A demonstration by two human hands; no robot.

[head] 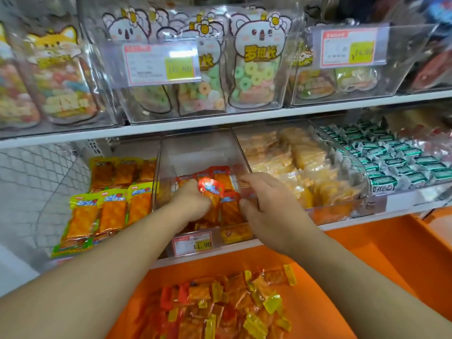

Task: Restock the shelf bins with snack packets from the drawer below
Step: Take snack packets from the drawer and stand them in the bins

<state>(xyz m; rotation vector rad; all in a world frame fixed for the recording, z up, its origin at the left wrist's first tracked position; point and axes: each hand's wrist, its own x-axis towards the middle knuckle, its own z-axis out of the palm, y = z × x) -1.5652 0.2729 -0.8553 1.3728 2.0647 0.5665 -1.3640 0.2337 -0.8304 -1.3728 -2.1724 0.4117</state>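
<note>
Both hands were inside the clear plastic shelf bin point(171, 155). The left hand point(193, 201) had its grip curled round red-topped orange snack packets point(211, 189); the right hand point(256, 204) rested loosely open on the bin's right wall. Placing seemed underway. Next, likely release, then reach to the orange drawer point(354, 253) for the loose packets point(227, 304).

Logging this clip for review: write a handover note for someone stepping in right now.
Left hand: inside the clear middle bin, holding red-topped packets.
Right hand: fingers on the bin's right wall, holding no packet.
Done: the bin's front part holds some packets; the back is bare.
Left: a pile of loose packets remains in the orange drawer below; move them up.
</note>
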